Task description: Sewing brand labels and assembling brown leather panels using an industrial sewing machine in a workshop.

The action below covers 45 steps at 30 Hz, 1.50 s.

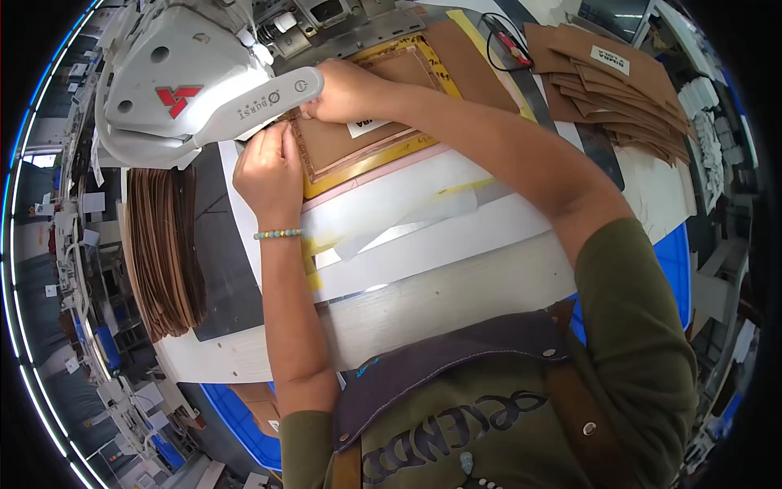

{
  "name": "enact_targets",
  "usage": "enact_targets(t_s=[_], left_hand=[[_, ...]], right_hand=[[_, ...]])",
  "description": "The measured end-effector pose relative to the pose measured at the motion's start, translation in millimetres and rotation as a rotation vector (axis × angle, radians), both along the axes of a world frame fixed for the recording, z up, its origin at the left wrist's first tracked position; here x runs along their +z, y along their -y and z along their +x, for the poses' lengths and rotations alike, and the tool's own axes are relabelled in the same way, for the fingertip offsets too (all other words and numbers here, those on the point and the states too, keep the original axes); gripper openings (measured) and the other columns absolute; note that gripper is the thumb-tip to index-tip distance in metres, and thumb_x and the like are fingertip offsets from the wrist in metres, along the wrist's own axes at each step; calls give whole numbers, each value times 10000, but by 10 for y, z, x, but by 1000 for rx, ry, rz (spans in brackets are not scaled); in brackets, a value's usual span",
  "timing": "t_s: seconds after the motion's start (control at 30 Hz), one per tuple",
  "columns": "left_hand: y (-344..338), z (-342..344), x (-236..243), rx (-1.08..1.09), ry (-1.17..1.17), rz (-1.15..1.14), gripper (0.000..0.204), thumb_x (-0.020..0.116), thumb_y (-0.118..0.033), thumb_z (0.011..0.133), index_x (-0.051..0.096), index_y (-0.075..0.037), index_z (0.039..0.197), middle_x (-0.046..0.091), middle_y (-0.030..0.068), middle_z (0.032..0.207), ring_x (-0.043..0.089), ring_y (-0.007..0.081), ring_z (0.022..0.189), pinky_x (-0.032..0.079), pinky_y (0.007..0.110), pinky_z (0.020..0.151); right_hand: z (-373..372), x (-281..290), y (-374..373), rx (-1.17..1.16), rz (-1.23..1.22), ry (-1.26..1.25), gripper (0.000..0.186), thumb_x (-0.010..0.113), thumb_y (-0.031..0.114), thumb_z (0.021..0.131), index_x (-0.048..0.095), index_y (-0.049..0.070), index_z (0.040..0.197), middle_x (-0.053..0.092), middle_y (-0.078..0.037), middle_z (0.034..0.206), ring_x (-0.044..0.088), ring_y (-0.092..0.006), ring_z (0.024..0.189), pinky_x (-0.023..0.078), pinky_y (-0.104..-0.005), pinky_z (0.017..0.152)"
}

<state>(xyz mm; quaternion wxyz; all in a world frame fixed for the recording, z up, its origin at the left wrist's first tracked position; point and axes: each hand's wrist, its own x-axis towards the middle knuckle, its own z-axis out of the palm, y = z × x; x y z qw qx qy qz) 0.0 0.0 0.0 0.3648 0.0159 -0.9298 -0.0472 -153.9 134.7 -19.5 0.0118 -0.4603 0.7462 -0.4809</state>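
Note:
A yellow-edged sewing template (366, 171) lies under the head of a white industrial sewing machine (175, 69), with a flat brown panel (338, 147) framed inside it. On that panel sits a white label (368, 127), partly covered by my right forearm. My left hand (269, 167) is closed at the template's left edge, its fingertips pinched close to the machine head. My right hand (346, 91) reaches across the panel, fingers curled in beside the left ones. The machine's lamp arm (261, 102) hides some of those fingertips, and whatever either hand pinches cannot be made out.
Brown panels stand in a long stack (163, 253) at the left. More labelled panels (619, 90) are piled at the right. A red hand tool with a black cord (515, 50) lies at the back. Blue bins (236, 424) show below the table (407, 318).

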Motion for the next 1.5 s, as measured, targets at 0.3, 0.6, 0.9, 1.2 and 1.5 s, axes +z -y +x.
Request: enact_targets(t_s=[0.3, 0.6, 0.9, 1.2, 1.5], left_hand=[[-17, -16, 30, -56, -39, -28, 96, 770, -116, 918, 803, -84, 1002, 720, 50, 798, 643, 198, 615, 536, 330, 607], [-55, 135, 76, -129, 75, -56, 114, 783, -124, 867, 766, -80, 971, 621, 59, 817, 665, 264, 774, 552, 395, 726], [51, 358, 214, -196, 128, -95, 69, 771, -90, 892, 751, -64, 953, 684, 36, 921, 681, 249, 813, 551, 371, 747], [-243, 511, 100, -267, 240, 15, 350, 764, -103, 896, 712, -19, 1231, 664, 108, 1345, 635, 294, 1166, 519, 411, 942], [-314, 491, 28, -218, 361, -30, 445, 698, -149, 975, 651, 32, 1379, 597, 137, 1526, 543, 357, 1381, 436, 456, 1150]], right_hand=[[82, 183, -221, 125, 100, 55, 77, 666, 57, 768, 732, 61, 727, 712, -106, 700, 655, -265, 627, 516, -404, 636], [276, 379, -498, 287, 193, 29, 109, 724, 137, 897, 767, 45, 858, 714, -69, 823, 652, -176, 756, 499, -330, 705], [88, 242, -807, 44, 197, -413, 225, 593, 76, 958, 779, 46, 1081, 734, -62, 1156, 639, -264, 1142, 521, -391, 1008], [-14, 38, -528, 188, 92, -542, 358, 602, -55, 868, 769, 30, 1174, 730, -65, 1205, 637, -288, 1155, 506, -415, 1046], [13, 12, -548, 168, 108, -622, 442, 595, -81, 847, 752, 57, 1237, 713, -54, 1267, 615, -277, 1212, 470, -424, 1071]])
